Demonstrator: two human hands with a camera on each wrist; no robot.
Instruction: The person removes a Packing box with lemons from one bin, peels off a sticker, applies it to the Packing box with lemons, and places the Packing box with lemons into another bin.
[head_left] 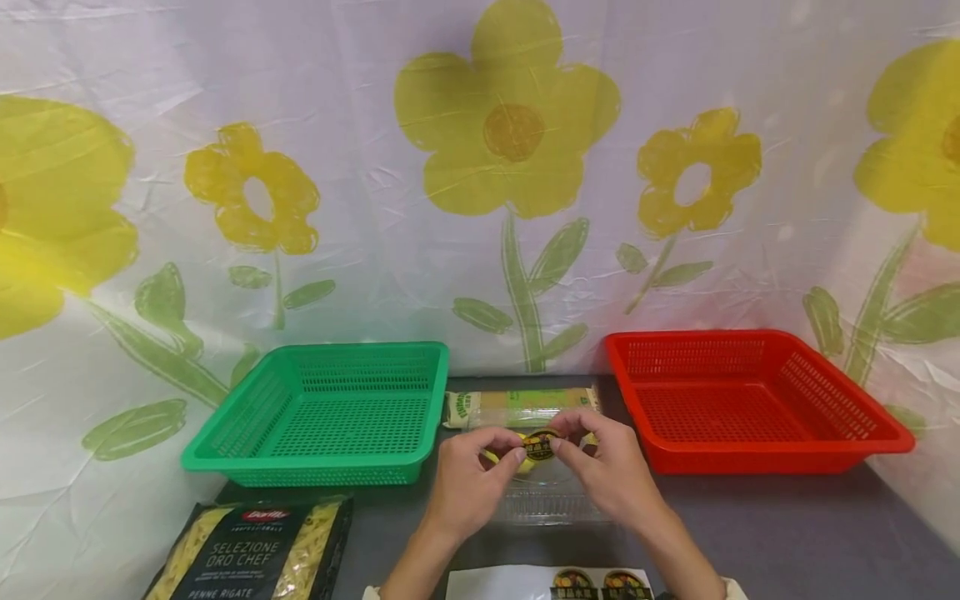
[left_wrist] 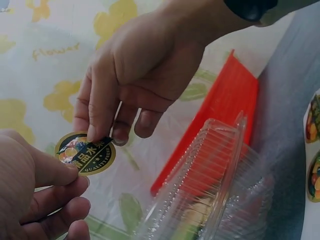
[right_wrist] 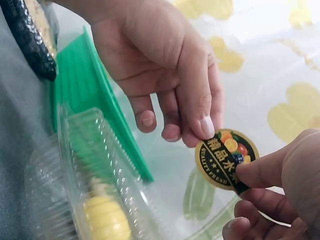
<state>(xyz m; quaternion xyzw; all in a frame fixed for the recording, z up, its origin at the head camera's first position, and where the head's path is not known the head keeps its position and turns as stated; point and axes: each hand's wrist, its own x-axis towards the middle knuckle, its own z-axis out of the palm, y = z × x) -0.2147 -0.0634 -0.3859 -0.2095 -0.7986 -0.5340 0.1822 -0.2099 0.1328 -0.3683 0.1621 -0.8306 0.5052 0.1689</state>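
A round black-and-gold sticker with fruit pictures and lettering is held up between both hands. My left hand pinches one edge between thumb and index finger. On the opposite edge, the thumb and fingertips of my right hand pinch it too. The right wrist view shows the sticker face-on, held flat. Below the hands stands a clear plastic clamshell box, with a yellow rounded item visible through its wall. A white sticker sheet lies nearest the body, bearing similar round stickers.
To the left is a green basket, and a red basket stands to the right. A bag of penne pasta lies at front left. Behind the box rests a flat tan-and-green packet, close to the flowered backdrop.
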